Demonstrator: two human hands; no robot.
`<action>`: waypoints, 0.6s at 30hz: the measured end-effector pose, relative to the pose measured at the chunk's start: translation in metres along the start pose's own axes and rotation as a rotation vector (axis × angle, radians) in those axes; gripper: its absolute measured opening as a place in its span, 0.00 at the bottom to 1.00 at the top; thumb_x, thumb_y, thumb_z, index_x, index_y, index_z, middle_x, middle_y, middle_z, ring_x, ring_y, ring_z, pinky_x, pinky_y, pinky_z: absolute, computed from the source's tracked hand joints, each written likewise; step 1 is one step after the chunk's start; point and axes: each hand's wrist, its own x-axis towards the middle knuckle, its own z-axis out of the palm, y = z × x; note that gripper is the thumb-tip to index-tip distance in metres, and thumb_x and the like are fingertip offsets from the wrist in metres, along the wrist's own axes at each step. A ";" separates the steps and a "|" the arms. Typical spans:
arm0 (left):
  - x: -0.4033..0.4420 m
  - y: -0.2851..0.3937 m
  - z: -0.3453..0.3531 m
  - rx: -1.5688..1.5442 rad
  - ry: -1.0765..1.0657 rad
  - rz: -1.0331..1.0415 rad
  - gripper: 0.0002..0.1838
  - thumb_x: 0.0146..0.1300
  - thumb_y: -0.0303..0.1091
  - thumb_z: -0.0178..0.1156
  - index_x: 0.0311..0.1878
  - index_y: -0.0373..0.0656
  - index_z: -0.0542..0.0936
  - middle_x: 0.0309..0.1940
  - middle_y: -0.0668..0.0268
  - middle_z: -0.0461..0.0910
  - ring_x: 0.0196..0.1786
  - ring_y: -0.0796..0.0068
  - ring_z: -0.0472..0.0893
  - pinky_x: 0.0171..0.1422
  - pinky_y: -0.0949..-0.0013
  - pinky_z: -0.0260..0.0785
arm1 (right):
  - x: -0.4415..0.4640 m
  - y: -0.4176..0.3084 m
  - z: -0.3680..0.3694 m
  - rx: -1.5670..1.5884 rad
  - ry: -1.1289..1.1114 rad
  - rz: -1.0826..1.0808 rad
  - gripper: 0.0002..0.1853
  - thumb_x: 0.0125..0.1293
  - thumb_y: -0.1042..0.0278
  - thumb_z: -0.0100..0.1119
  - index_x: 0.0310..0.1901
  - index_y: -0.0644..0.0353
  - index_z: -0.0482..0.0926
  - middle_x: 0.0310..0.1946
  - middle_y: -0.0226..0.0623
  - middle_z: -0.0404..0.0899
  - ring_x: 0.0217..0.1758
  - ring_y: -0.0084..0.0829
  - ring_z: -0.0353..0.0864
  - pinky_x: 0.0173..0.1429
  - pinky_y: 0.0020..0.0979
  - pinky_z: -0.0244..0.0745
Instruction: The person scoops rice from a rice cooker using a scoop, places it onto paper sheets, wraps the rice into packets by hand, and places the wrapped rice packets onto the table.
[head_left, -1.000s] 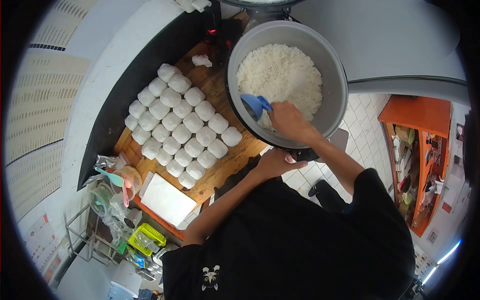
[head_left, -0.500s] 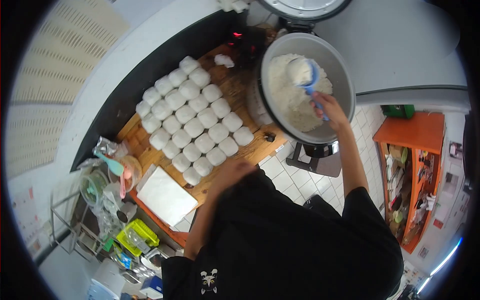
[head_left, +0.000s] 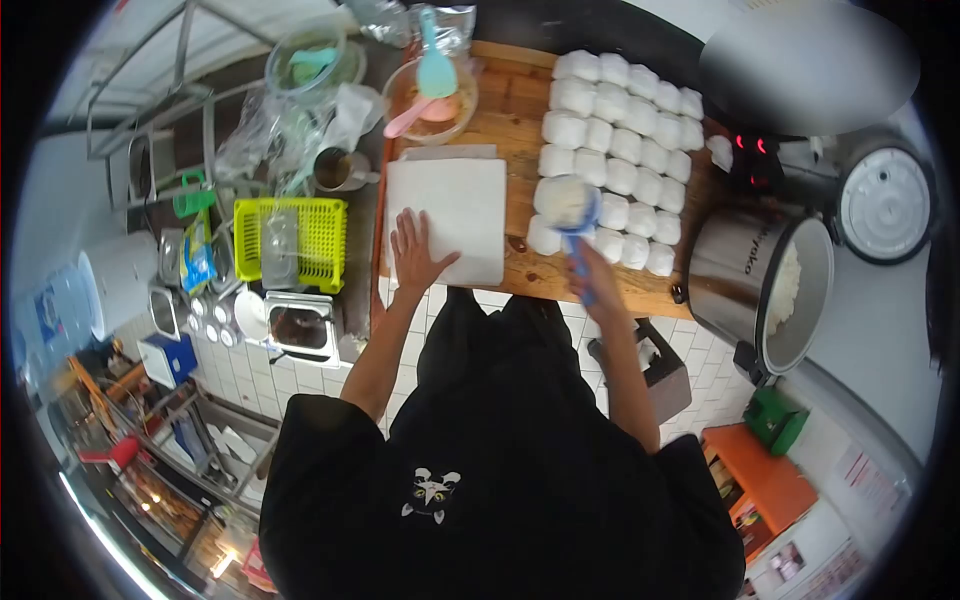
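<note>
My left hand lies palm-down, fingers spread, on the white square sheets; my right hand, forearm reaching forward, is clamped on the blue rounded scoop holding white rice, above the brown wooden surface.

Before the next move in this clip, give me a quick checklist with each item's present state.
1. Right hand gripping the blue scoop: ok.
2. Scoop loaded: ok, white rice shows in it.
3. Left hand at the white paper: ok, fingers spread over it.
4. Scoop above the paper: not ok, it is right of it, by the wrapped white bundles.
5. Single top sheet separated: cannot tell.
6. Rice cooker closed: not ok, lid open.
</note>
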 end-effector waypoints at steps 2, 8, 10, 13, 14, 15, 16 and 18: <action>0.003 -0.005 0.002 0.053 0.008 -0.026 0.71 0.43 0.75 0.67 0.78 0.35 0.46 0.79 0.45 0.41 0.82 0.50 0.40 0.82 0.45 0.36 | 0.042 0.040 0.040 -0.148 -0.103 0.075 0.17 0.77 0.55 0.49 0.60 0.52 0.73 0.27 0.26 0.71 0.19 0.16 0.63 0.20 0.20 0.60; 0.006 -0.040 0.007 -0.164 -0.011 0.067 0.78 0.32 0.77 0.69 0.78 0.32 0.44 0.79 0.47 0.43 0.82 0.53 0.42 0.82 0.46 0.37 | 0.105 0.105 0.095 -1.554 0.016 -0.818 0.24 0.73 0.66 0.50 0.70 0.44 0.69 0.30 0.33 0.72 0.25 0.32 0.76 0.29 0.32 0.74; 0.005 -0.045 0.007 -0.164 -0.004 0.097 0.79 0.31 0.77 0.69 0.78 0.32 0.46 0.80 0.49 0.44 0.82 0.54 0.41 0.82 0.49 0.37 | 0.114 0.118 0.096 -1.891 -0.045 -1.127 0.33 0.63 0.76 0.54 0.70 0.40 0.70 0.34 0.36 0.74 0.34 0.37 0.79 0.32 0.36 0.77; 0.005 -0.049 0.006 -0.192 -0.007 0.099 0.78 0.32 0.77 0.69 0.78 0.32 0.46 0.80 0.50 0.44 0.83 0.54 0.41 0.83 0.49 0.37 | 0.128 0.122 0.078 -1.989 -0.063 -1.162 0.36 0.59 0.78 0.54 0.70 0.39 0.71 0.36 0.34 0.74 0.36 0.35 0.79 0.34 0.37 0.78; 0.012 -0.050 0.006 -0.200 0.012 0.093 0.78 0.32 0.77 0.69 0.78 0.32 0.46 0.80 0.50 0.44 0.82 0.54 0.41 0.83 0.49 0.36 | 0.132 0.129 0.081 -1.954 0.011 -1.198 0.36 0.58 0.78 0.54 0.70 0.39 0.71 0.36 0.33 0.73 0.36 0.34 0.78 0.33 0.36 0.79; 0.010 -0.050 0.006 -0.205 0.015 0.087 0.78 0.32 0.77 0.69 0.78 0.32 0.47 0.80 0.50 0.44 0.82 0.54 0.41 0.83 0.49 0.36 | 0.133 0.136 0.081 -1.925 0.001 -1.209 0.36 0.58 0.78 0.54 0.70 0.39 0.71 0.36 0.33 0.73 0.35 0.34 0.77 0.33 0.36 0.79; 0.004 -0.050 0.007 -0.209 0.012 0.088 0.77 0.32 0.77 0.69 0.78 0.32 0.47 0.80 0.50 0.44 0.82 0.53 0.41 0.83 0.49 0.35 | 0.132 0.144 0.079 -1.894 -0.002 -1.214 0.36 0.58 0.78 0.55 0.70 0.39 0.72 0.35 0.33 0.73 0.35 0.34 0.77 0.33 0.35 0.79; 0.005 -0.050 0.007 -0.232 0.038 0.095 0.76 0.35 0.77 0.68 0.78 0.32 0.48 0.80 0.50 0.44 0.82 0.53 0.41 0.83 0.49 0.35 | 0.137 0.133 0.075 -1.895 -0.039 -1.193 0.34 0.60 0.77 0.56 0.70 0.39 0.71 0.36 0.34 0.74 0.36 0.36 0.79 0.33 0.36 0.79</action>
